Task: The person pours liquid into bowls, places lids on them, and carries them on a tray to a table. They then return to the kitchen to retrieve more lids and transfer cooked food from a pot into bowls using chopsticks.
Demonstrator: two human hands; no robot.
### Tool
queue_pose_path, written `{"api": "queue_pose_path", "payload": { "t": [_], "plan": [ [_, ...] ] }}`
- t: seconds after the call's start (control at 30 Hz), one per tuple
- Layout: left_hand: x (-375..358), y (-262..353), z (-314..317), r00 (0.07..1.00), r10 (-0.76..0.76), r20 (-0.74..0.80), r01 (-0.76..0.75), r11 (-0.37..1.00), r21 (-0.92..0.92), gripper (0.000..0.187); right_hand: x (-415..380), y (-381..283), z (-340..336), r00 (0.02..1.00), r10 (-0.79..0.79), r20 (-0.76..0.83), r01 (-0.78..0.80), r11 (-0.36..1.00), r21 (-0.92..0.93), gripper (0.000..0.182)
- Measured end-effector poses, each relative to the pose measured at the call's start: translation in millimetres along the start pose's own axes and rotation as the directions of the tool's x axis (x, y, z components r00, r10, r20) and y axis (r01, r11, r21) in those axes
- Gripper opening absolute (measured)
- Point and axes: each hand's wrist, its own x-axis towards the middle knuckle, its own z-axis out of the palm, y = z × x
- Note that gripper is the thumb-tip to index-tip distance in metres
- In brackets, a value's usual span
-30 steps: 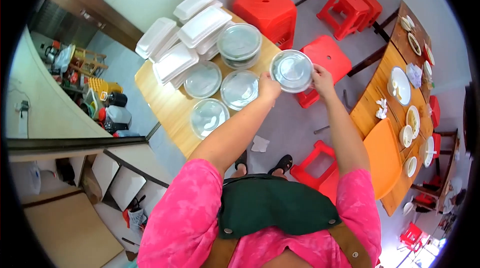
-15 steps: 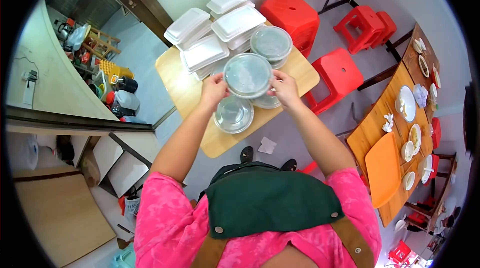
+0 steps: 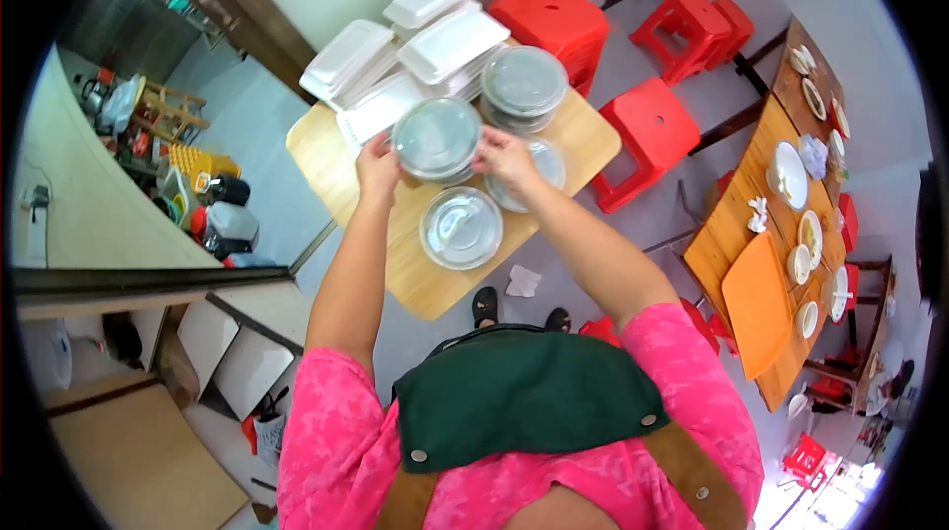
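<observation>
L hand (image 3: 379, 169) + R hand (image 3: 506, 156) hold round lidded plastic bowl (image 3: 437, 137) from opp. sides, fingers curled at rim; forearms (image 3: 348, 278) angled inward, hands above wood-top table (image 3: 324, 156).

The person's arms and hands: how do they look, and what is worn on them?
The left hand and right hand wear no gloves, and the forearms are uncovered, with no watch or bracelet showing. The short sleeves are bright pink with a paler mottled pattern.

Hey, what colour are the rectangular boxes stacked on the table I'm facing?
The rectangular boxes are white; the head view shows them best.
</observation>
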Motion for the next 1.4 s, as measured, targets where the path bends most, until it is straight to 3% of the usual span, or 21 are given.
{"api": "queue_pose_path", "payload": {
  "t": [0.1, 0.17, 0.2, 0.23, 0.27, 0.3, 0.33, 0.37, 0.4, 0.43, 0.47, 0.5, 0.57, 0.6, 0.67, 0.8, 0.93, 1.0, 1.2, 1.4],
  "plan": [
    [-18, -3, 2, 0.991, 0.012, -0.132, -0.042, 0.973, -0.226, 0.046, -31, 0, -12, 0.996, 0.01, -0.083, 0.003, 0.988, 0.155, 0.033],
    [-32, -12, -8, 0.976, 0.029, -0.218, -0.092, 0.954, -0.287, 0.045, -49, -7, -45, 0.926, -0.128, -0.356, 0.133, 0.991, -0.01, 0.035],
    [-38, -26, -20, 0.959, 0.049, -0.281, -0.128, 0.955, -0.269, 0.043, -50, 2, -72, 0.809, -0.268, -0.522, 0.18, 0.96, -0.214, 0.035],
    [-34, -65, -40, 0.892, 0.154, -0.426, -0.19, 0.981, -0.044, 0.044, -51, 20, -105, 0.648, -0.415, -0.639, 0.168, 0.896, -0.411, 0.035],
    [-32, -100, -59, 0.798, 0.279, -0.534, -0.21, 0.96, 0.187, 0.046, -53, 29, -127, 0.537, -0.335, -0.774, 0.058, 0.93, -0.362, 0.033],
    [-44, -112, -70, 0.767, 0.204, -0.609, 0.104, 0.896, 0.432, 0.05, -68, 12, -123, 0.531, -0.186, -0.827, 0.035, 0.98, -0.198, 0.034],
    [-56, -124, -80, 0.702, 0.161, -0.694, 0.418, 0.695, 0.585, 0.055, -58, 46, -145, 0.568, -0.125, -0.813, -0.13, 0.962, -0.239, 0.035],
    [-57, -146, -93, 0.722, -0.157, -0.674, 0.452, 0.845, 0.287, 0.059, -44, 82, -167, 0.598, -0.06, -0.799, -0.289, 0.914, -0.285, 0.036],
    [-54, -171, -101, 0.722, -0.439, -0.534, 0.493, 0.869, -0.048, 0.064, -44, 78, -166, 0.61, -0.067, -0.79, -0.278, 0.915, -0.292, 0.036],
    [-56, -189, -101, 0.716, -0.435, -0.545, 0.483, 0.873, -0.063, 0.064, -43, 72, -161, 0.696, 0.239, -0.677, -0.244, 0.966, 0.09, 0.038],
    [-57, -204, -96, 0.814, -0.445, -0.374, 0.384, 0.895, -0.228, 0.063, -38, 68, -156, 0.768, 0.473, -0.432, -0.265, 0.849, 0.458, 0.04],
    [-56, -211, -90, 0.895, -0.398, -0.199, 0.299, 0.868, -0.396, 0.062, -28, 73, -155, 0.779, 0.468, -0.417, -0.269, 0.851, 0.452, 0.04],
    [-60, -202, -77, 0.922, -0.329, -0.206, 0.219, 0.879, -0.423, 0.06, -16, 87, -159, 0.739, 0.366, -0.565, -0.184, 0.917, 0.353, 0.039],
    [-63, -194, -72, 0.946, -0.255, -0.202, 0.147, 0.887, -0.437, 0.057, -14, 90, -162, 0.742, 0.372, -0.558, -0.198, 0.917, 0.347, 0.039],
    [-65, -182, -67, 0.927, -0.284, -0.246, 0.171, 0.901, -0.399, 0.054, -14, 93, -167, 0.787, 0.293, -0.543, -0.121, 0.936, 0.33, 0.036],
    [-65, -166, -59, 0.892, -0.338, -0.301, 0.233, 0.913, -0.334, 0.051, -9, 90, -173, 0.788, 0.286, -0.545, -0.083, 0.927, 0.365, 0.035],
    [-62, -171, -57, 0.886, -0.319, -0.336, 0.203, 0.919, -0.337, 0.05, -7, 90, -179, 0.791, 0.286, -0.541, -0.099, 0.932, 0.348, 0.034],
    [-60, -171, -55, 0.883, -0.292, -0.368, 0.22, 0.949, -0.226, 0.05, -6, 89, -179, 0.793, 0.265, -0.548, -0.087, 0.941, 0.328, 0.034],
    [-60, -165, -48, 0.88, -0.267, -0.392, 0.157, 0.944, -0.291, 0.048, -3, 90, -186, 0.802, 0.297, -0.519, -0.113, 0.928, 0.355, 0.034],
    [-67, -163, -50, 0.861, -0.297, -0.414, 0.22, 0.95, -0.223, 0.047, -7, 88, -189, 0.801, 0.374, -0.468, -0.199, 0.903, 0.381, 0.038]
  ]
}}
